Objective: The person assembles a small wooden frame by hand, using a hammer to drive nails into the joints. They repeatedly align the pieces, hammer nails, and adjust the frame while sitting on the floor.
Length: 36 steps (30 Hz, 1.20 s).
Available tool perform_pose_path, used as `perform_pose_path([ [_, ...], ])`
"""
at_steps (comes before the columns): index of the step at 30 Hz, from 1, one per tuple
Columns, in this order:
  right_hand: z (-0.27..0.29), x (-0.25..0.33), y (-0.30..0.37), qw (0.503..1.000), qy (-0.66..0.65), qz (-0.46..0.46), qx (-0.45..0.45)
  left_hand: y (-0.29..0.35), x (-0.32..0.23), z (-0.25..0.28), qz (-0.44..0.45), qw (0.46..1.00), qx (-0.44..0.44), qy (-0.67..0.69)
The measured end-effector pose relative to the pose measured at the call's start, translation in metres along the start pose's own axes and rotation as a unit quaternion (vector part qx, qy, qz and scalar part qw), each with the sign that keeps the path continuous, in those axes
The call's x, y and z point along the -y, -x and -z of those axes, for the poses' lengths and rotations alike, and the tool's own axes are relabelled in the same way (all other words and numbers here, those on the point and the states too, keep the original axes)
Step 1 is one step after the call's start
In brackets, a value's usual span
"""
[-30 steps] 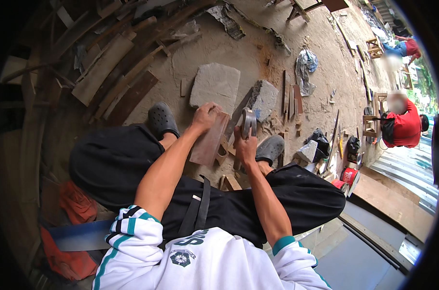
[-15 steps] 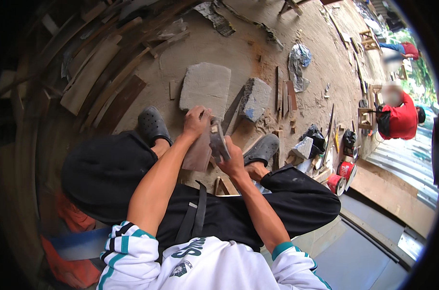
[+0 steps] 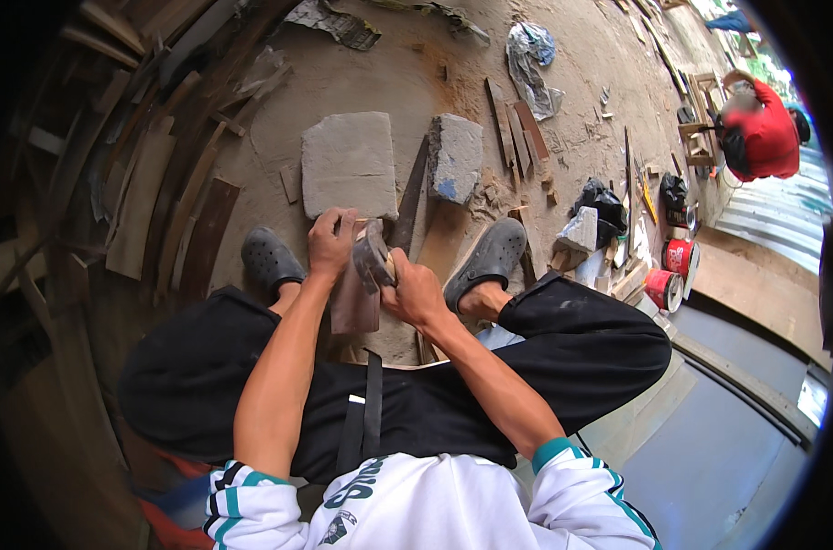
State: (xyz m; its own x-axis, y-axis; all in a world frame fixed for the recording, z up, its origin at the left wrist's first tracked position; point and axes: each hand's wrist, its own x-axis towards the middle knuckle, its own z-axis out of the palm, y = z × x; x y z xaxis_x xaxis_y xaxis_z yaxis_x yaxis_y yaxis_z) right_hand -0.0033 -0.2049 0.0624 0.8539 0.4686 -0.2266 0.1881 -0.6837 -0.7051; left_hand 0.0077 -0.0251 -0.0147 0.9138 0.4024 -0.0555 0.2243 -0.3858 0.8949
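A reddish-brown wooden board [image 3: 354, 302] stands on end between my knees. My left hand [image 3: 330, 242] grips its top edge. My right hand [image 3: 415, 291] is closed on the handle of a small hatchet, and the grey metal head of the hatchet [image 3: 372, 257] rests against the board's upper right edge, just beside my left fingers. Both my feet wear dark grey clogs, the left clog [image 3: 270, 259] and the right clog [image 3: 492, 260], flanking the board on the sandy ground.
A flat grey stone slab [image 3: 348, 165] and a stone block [image 3: 454, 156] lie ahead, with a long dark blade [image 3: 409, 202] between them. Curved wooden planks [image 3: 160, 202] pile at left. Wood offcuts, red tins [image 3: 664, 284] and a person in red [image 3: 765, 128] are at right.
The hatchet head has come in from the right and now sits against the board's top edge. My hands have drawn closer together and a little nearer to me.
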Motion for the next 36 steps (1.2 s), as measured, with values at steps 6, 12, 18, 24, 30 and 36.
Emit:
perform_pose_path([
  [6, 0.008, 0.006, 0.007, 0.989, -0.064, 0.134, -0.007, 0.000, 0.018, 0.001, 0.043, 0.999, 0.021, -0.010],
  [12, 0.001, -0.007, 0.000, 0.999, -0.052, -0.006, -0.002, 0.004, 0.009, 0.003, 0.034, 0.999, 0.030, -0.009],
  [18, 0.017, 0.005, 0.007, 0.987, -0.083, 0.138, -0.026, 0.005, -0.011, 0.005, 0.037, 0.999, 0.020, -0.032],
  [24, 0.004, -0.011, 0.003, 0.999, -0.023, 0.003, 0.036, 0.004, 0.009, 0.004, 0.023, 0.999, 0.022, -0.032],
  [30, 0.012, 0.010, 0.007, 0.988, -0.100, 0.115, -0.007, 0.007, -0.011, 0.006, 0.075, 0.996, 0.045, -0.030],
  [36, 0.001, 0.000, -0.003, 0.997, -0.059, -0.038, 0.014, 0.006, 0.014, 0.007, 0.063, 0.997, 0.046, -0.023],
])
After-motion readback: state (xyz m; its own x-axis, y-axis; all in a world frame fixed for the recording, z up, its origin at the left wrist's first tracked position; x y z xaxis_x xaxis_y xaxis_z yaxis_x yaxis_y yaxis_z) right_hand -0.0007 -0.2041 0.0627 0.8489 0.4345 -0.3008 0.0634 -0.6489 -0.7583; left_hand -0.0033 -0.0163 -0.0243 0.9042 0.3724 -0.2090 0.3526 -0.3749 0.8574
